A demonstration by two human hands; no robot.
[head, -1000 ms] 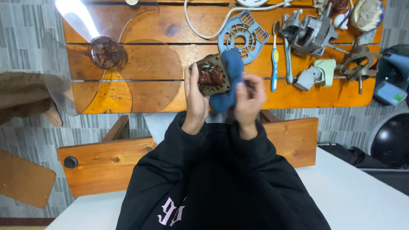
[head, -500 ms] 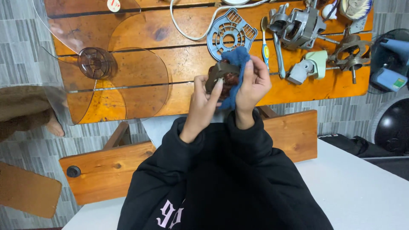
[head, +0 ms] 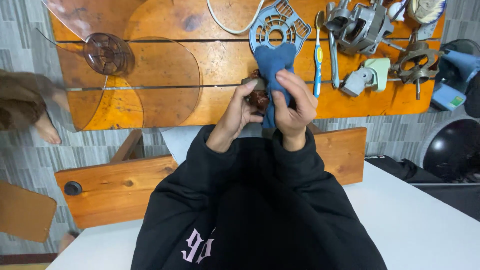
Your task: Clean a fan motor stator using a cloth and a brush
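While the left hand [head: 235,117] steadies the motor part [head: 258,97], the right grip [head: 292,102] presses the blue cloth [head: 274,67] on it.

Fan blade [head: 125,80] left on table [head: 225,60]; grille [head: 279,27] centre; toothbrush [head: 318,55], motor [head: 362,25] right.

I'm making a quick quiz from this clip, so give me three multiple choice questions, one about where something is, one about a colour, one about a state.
1. Where does the toothbrush lie?
A. On the wooden table
B. On the floor
C. In the left hand

2. What colour is the cloth?
A. Red
B. Blue
C. White

3. How is the right hand?
A. Flat on the table
B. Out of view
C. Closed on the cloth

Answers: 1 A, it rests on the boards beside the round vented plate. 2 B, plainly blue. 3 C, its fingers wrap the cloth.
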